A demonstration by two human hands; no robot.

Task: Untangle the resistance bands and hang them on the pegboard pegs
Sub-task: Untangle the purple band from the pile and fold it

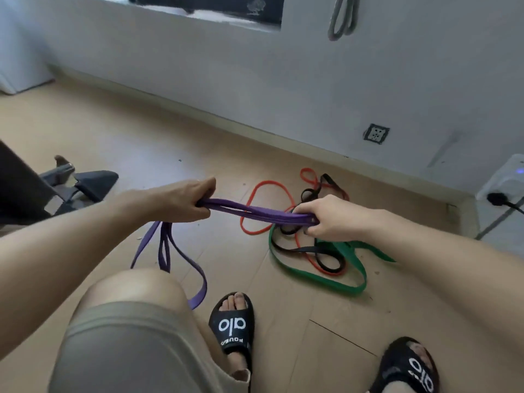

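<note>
A purple resistance band [255, 212] stretches between my two hands above the floor. My left hand [184, 201] grips its doubled strands, and loose purple loops hang below that hand down to my knee. My right hand [326, 217] grips the other end. Under my right hand, on the floor, lies a tangle of a green band [317, 282], a red band [269, 185] and a black band [326, 262]. A grey band [343, 18] hangs high on the wall at the top of the view.
Wood floor [141, 131] runs to a white wall with a socket [376, 133]. A dark chair base [79, 182] stands at the left. A white device with a plugged cable [502, 194] sits at the right. My feet in black slippers [232, 324] are below.
</note>
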